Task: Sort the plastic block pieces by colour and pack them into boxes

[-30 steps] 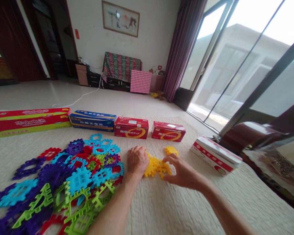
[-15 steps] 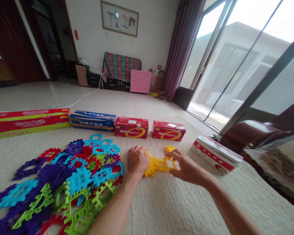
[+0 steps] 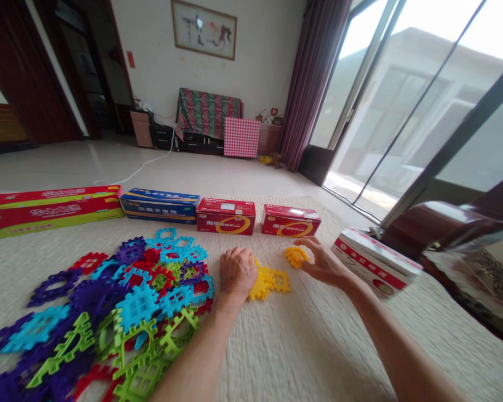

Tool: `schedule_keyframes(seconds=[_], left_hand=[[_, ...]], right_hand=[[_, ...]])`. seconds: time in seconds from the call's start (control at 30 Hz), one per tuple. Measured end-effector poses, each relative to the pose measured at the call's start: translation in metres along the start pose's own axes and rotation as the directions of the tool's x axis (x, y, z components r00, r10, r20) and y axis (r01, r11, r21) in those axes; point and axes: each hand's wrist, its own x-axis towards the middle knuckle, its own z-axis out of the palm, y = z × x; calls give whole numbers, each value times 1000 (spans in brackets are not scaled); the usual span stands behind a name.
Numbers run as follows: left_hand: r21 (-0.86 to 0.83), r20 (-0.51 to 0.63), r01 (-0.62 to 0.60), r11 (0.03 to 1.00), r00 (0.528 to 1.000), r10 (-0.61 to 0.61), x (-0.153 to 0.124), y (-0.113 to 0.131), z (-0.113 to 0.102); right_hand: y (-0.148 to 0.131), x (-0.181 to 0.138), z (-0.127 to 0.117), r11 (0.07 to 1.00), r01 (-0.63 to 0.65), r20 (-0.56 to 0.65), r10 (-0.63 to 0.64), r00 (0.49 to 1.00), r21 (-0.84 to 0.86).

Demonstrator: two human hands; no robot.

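Several yellow notched plastic building pieces (image 3: 262,285) lie in an overlapping cluster on the pale quilted cover. My left hand (image 3: 237,272) is closed at the cluster's left end, its fingers curled down against the pieces; the fingertips are partly hidden. A yellow square piece with window cutouts (image 3: 281,281) sticks out on the right. Farther right, my right hand (image 3: 323,262) curves its thumb and fingers, spread apart, around the right side of a round-looking yellow piece (image 3: 295,257). Left of my left arm is a large mixed pile of notched pieces (image 3: 138,307) in blue, purple, green and red.
A row of boxes stands beyond the pieces: a red-and-green one (image 3: 54,212), a blue one (image 3: 161,206) and two red ones (image 3: 226,216). A white-and-red box (image 3: 375,262) sits to the right of my right hand. Dark wooden furniture (image 3: 436,223) is at the right.
My right hand has left the right end of the yellow cluster and moved slightly up and right to the separate yellow piece. My left hand stays at the cluster.
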Motion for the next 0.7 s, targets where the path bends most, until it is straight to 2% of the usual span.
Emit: schedule_keyframes(seconds=[0.07,0.17,0.27,0.5,0.63,0.7], left_hand=[[5,0,0,1000,1000,0,0,1,0],[11,9,4,1000,1000,-5,0,1,-1],[13,16,5,1000,1000,-5,0,2,-1],[4,15,10,1000,1000,-10,0,2,-1],[3,12,1,1000,1000,-1,0,2,-1],[4,9,-5,1000,1000,5,0,2,-1]], right_hand=[[-18,-6,-4,997,63,32,-64,997,44],[-45,-16,-4,987,123,178,-140,974,103],[-58,-23,4,991,124,255,-132,958,47],[-60,-27,18,995,92,297,-77,952,-38],[-54,-24,4,995,82,322,-58,945,-59],[-44,-20,-7,996,72,280,-55,958,-51]])
